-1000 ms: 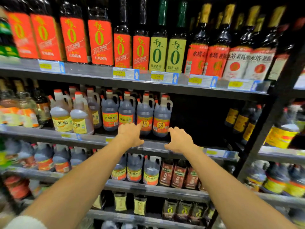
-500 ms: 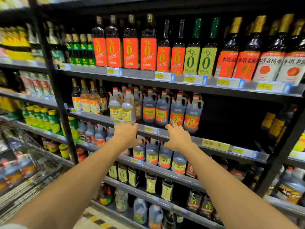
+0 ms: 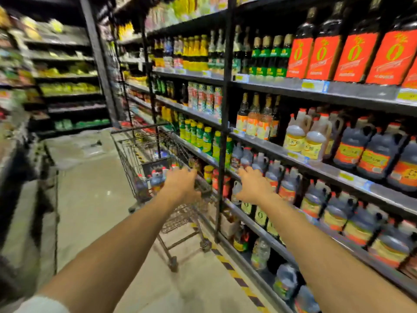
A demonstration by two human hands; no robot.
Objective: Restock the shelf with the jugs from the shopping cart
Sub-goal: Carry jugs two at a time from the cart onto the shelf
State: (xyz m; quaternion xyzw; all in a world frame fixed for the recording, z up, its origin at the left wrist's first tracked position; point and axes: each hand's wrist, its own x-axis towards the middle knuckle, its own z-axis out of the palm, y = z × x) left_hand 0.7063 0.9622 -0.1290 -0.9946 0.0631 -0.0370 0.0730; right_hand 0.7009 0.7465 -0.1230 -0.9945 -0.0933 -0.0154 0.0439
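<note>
Fingers of left hand loose, grasping nothing, just over near end of shopping cart. Fingers of right hand spread, released, empty, in front of shelf. Dark red-capped jugs stand in cart; similar ones line shelf at right.

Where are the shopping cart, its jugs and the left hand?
shopping cart (image 3: 129, 161): head view, wire side wall.
jugs (image 3: 155, 182): head view, one jug's body.
left hand (image 3: 182, 184): head view, back of hand.
</note>
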